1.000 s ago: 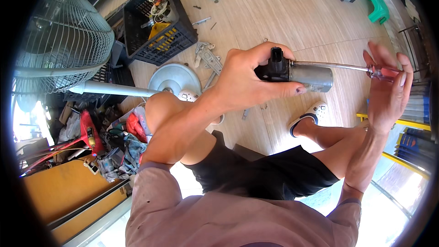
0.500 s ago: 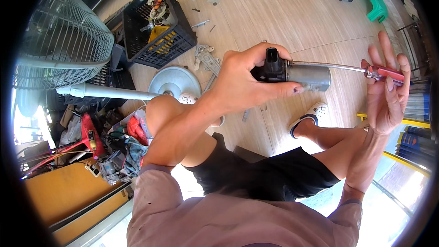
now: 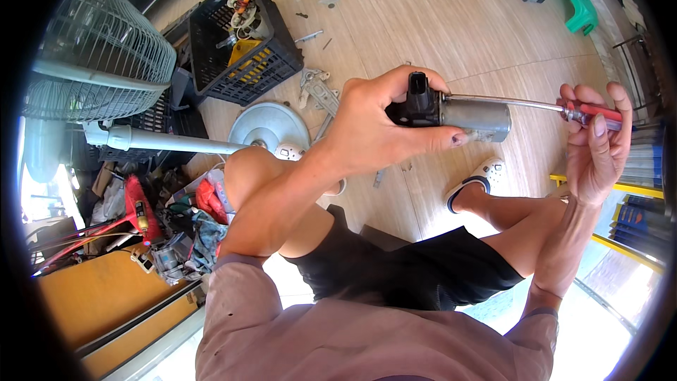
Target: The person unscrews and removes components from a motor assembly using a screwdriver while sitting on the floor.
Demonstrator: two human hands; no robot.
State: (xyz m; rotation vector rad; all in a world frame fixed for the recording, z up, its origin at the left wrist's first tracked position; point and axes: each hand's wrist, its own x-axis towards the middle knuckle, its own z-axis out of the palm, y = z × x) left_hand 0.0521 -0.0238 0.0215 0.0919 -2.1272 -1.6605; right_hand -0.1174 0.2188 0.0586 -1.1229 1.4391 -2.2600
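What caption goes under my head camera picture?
Left hand holds a silver-and-black part; right hand holds a red-handled screwdriver up to it.

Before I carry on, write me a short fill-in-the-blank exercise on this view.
The ____ hand grips the grey cylinder.
The screwdriver in the right hand has a ____ handle.
The crate near the fan is ____.
Missing words: left; red; black.

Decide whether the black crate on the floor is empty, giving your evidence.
Not empty: a yellow piece and other parts show inside the black crate. How full, I cannot tell.
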